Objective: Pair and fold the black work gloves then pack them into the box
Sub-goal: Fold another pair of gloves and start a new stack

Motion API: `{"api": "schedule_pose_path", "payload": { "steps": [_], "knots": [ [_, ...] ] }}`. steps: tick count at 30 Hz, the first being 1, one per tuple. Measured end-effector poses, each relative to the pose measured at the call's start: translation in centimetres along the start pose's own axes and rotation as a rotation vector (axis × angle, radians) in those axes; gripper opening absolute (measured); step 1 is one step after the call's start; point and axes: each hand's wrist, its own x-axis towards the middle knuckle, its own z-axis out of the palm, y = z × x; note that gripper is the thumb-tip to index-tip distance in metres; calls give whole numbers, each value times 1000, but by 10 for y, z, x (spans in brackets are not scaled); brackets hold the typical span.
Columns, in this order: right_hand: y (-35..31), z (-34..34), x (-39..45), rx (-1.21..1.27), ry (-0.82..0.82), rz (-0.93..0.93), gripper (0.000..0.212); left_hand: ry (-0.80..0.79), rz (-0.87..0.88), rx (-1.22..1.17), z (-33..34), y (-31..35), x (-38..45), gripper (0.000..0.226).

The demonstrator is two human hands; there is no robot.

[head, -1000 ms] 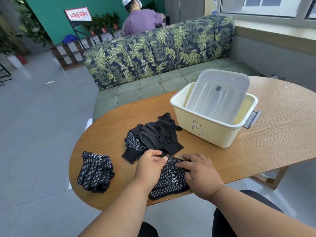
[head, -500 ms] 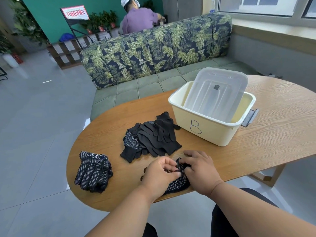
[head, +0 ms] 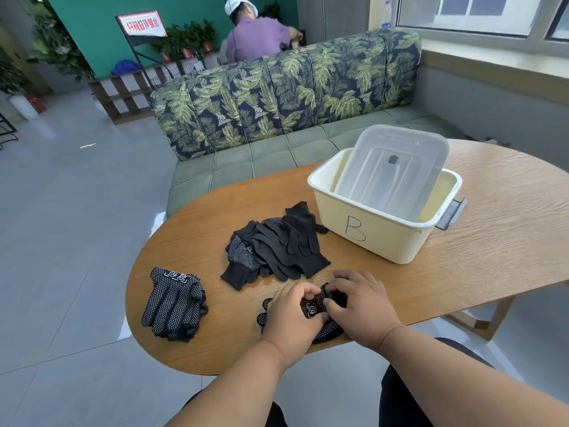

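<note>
A black dotted glove pair [head: 314, 307] lies at the table's near edge, bunched between my hands. My left hand [head: 292, 315] grips its left side with curled fingers, and my right hand [head: 358, 303] pinches the folded cuff end. A loose heap of black gloves [head: 277, 249] sits just beyond them. Another dotted glove bundle [head: 174, 303] rests at the table's left end. The cream box marked B [head: 381, 229] stands at the back right, with its clear lid [head: 392, 174] leaning inside it.
The oval wooden table [head: 492, 241] ends close to my body. A leaf-patterned sofa [head: 286, 84] stands behind it. A person in a purple shirt [head: 255, 38] sits beyond the sofa, facing away. Grey floor lies to the left.
The glove pair lay flat under my hands; now it is folded over and bunched up, with both hands closed in on it.
</note>
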Motion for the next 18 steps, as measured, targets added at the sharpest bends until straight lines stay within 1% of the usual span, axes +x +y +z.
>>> {"api": "schedule_pose_path", "payload": {
  "steps": [3, 5, 7, 11, 14, 18],
  "knots": [
    [1, 1, -1, 1, 45, -20, 29, 20, 44, 73, -3, 0, -3, 36],
    [1, 0, -1, 8, 58, -34, 31, 28, 53, 113, -9, -1, -9, 40],
    [2, -2, -2, 8, 61, -55, 32, 63, 46, 134, -20, -4, -16, 35],
    [3, -4, -4, 6, 48, -91, 34, 180, -32, 237, -49, -15, -39, 18],
    [3, -5, -6, 8, 54, -114, 34, 163, -143, 246, -61, -26, -61, 19],
    [0, 0, -9, -11, 102, -158, 23, 129, -223, 235, -57, -34, -81, 24]
  ]
}}
